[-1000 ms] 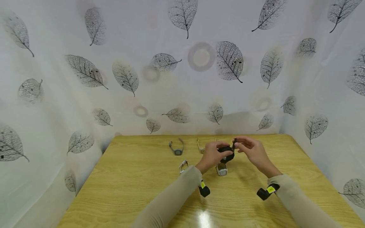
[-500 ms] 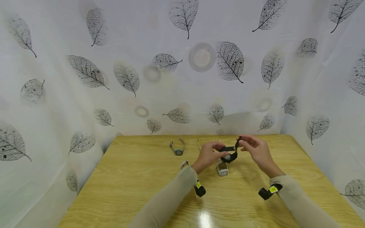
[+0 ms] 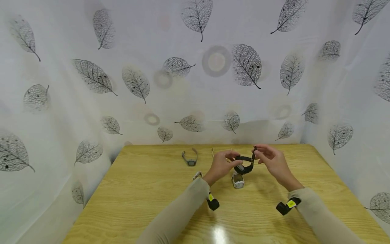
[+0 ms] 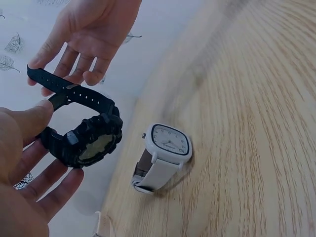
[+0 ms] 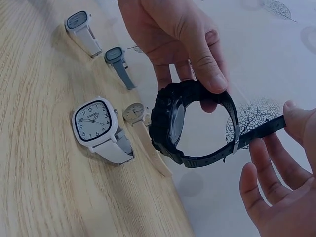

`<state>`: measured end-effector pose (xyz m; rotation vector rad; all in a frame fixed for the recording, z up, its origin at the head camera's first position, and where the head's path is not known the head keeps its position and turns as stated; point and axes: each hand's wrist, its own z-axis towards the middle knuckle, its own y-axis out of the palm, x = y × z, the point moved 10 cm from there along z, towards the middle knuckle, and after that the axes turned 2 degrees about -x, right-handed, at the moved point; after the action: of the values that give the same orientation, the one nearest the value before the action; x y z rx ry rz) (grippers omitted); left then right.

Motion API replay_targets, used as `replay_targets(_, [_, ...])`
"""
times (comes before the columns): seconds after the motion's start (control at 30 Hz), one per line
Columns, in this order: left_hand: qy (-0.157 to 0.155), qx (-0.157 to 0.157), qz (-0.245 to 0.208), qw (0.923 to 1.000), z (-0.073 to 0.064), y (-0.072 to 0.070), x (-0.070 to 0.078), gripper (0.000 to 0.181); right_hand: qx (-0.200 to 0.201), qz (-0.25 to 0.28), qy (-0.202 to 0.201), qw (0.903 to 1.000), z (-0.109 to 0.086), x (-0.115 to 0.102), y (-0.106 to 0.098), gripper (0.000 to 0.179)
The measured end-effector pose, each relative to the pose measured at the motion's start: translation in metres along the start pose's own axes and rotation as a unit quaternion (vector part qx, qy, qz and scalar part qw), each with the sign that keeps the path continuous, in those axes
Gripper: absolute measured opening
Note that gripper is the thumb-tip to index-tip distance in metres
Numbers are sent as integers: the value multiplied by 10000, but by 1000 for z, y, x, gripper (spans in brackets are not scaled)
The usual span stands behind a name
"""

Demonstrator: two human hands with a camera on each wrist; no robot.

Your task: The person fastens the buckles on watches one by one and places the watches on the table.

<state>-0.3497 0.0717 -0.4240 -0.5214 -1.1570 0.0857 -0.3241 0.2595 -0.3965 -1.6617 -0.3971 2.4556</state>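
Observation:
A black wristwatch [image 5: 168, 123] with a chunky case is held up above the table between both hands. Its strap forms a loop through the metal buckle [image 5: 236, 139]. My left hand [image 3: 220, 166] grips the strap, thumb on one side and fingers on the other, as the left wrist view shows. The tail of the strap [image 4: 47, 78] is pinched between thumb and fingers of my right hand [image 3: 275, 166]. Just below the held watch, a white square-faced watch [image 5: 94, 121] stands on the table with its strap buckled.
Farther left on the wooden table [image 3: 146, 189] are a grey watch [image 3: 191, 163] and another white watch [image 5: 78, 20]. A watch with a cream strap [image 5: 150, 148] lies behind my left hand. A leaf-patterned curtain [image 3: 189, 95] encloses the back and sides.
The right hand has drawn the strap's tail slightly right, and the left hand has moved a little left. The black watch has turned, so its loop shows more plainly.

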Motion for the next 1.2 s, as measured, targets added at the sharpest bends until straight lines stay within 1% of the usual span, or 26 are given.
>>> replay_targets(0.1, [-19,15,-4,10000,-1,-1,1,26,-76,-166,35,9998,-1,1,4,36])
replay_targets(0.27, [-73,18,-112,9999,-2,-2,1,29,-239,-254,67,9994,-3,5,10,38])
replay_targets(0.37, [-94,-52,-166,9998,-2,-2,1,29,-266,-444,93,9986,-5,7,11,39])
replay_targets(0.57, [-202,-420,-212,9987,-2,-1,0,25,-309,-912,-64,9953,-6,2,9,36])
replay_targets(0.7, [-234,-656,-210,9974,-3,-2,1,26,-475,-1066,-182,9930,-5,-1,10,33])
replay_targets(0.83, [-180,-756,-196,9968,-2,-3,3,29,-734,-1127,-239,9906,-4,-2,14,31])
replay_targets(1.07, [-70,-706,-69,9975,-1,-5,3,26,-1130,-1315,-218,9846,-1,-5,21,28])
replay_targets(1.2, [74,-738,57,9972,-1,-5,4,23,-1353,-1476,-273,9794,1,-7,27,26])
